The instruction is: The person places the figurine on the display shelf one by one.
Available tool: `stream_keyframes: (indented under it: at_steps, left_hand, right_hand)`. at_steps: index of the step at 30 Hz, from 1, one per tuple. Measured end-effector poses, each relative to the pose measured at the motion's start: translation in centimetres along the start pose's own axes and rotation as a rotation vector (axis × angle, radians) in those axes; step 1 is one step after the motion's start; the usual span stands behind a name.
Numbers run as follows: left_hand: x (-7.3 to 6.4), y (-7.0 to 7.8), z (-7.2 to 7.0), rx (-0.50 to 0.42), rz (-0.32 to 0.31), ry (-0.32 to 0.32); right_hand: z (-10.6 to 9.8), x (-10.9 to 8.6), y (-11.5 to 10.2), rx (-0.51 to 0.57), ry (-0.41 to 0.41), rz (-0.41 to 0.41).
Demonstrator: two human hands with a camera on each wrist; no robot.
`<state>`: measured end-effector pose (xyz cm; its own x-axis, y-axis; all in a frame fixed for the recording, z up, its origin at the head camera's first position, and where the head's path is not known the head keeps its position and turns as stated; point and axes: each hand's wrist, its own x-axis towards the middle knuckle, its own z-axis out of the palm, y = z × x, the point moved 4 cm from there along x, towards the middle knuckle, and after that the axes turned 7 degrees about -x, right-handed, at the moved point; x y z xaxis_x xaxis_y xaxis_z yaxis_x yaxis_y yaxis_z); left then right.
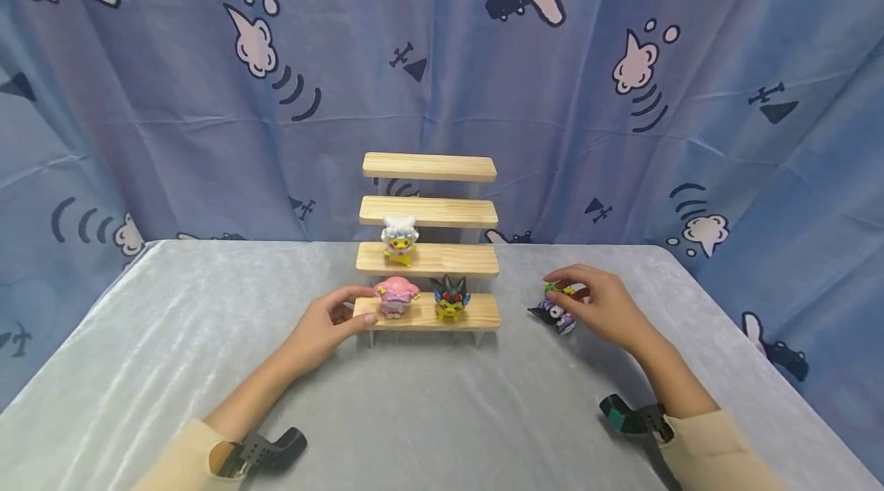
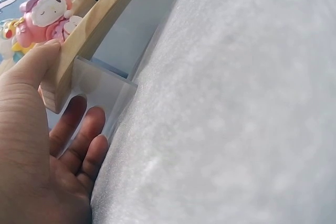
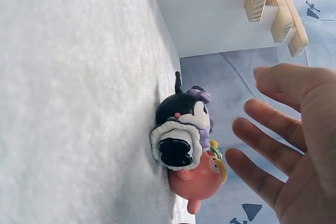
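My left hand [image 1: 319, 331] grips the left end of the bottom step of a tiered wooden display stand [image 1: 417, 318], its thumb on the wood beside a pink figurine [image 1: 395, 298]. In the left wrist view the other fingers curl below the step, by the clear support [image 2: 107, 82]. My right hand [image 1: 606, 308] hovers with parted fingers over two figurines right of the stand. One is a black, white and purple figurine [image 3: 181, 121] lying on its side. Against it lies a round reddish figurine [image 3: 197, 182] with a yellow and green top.
On the bottom step also stands a yellow figurine with a black eared hood [image 1: 450, 299]. One step up is a yellow figurine in a white hat [image 1: 399, 242]. A white cloth covers the table [image 1: 428, 414]; a blue printed curtain [image 1: 442, 92] hangs behind.
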<state>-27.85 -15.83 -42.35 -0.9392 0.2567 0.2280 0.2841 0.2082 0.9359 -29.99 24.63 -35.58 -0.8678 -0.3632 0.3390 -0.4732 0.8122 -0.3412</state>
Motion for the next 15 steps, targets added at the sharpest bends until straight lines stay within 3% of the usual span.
stream_keyframes:
  at_steps: [15]
  left_hand:
    - [-0.1,0.2,0.0,0.000,0.001,-0.008]
  right_hand:
    - [1.1,-0.2,0.4,0.012,-0.153,0.038]
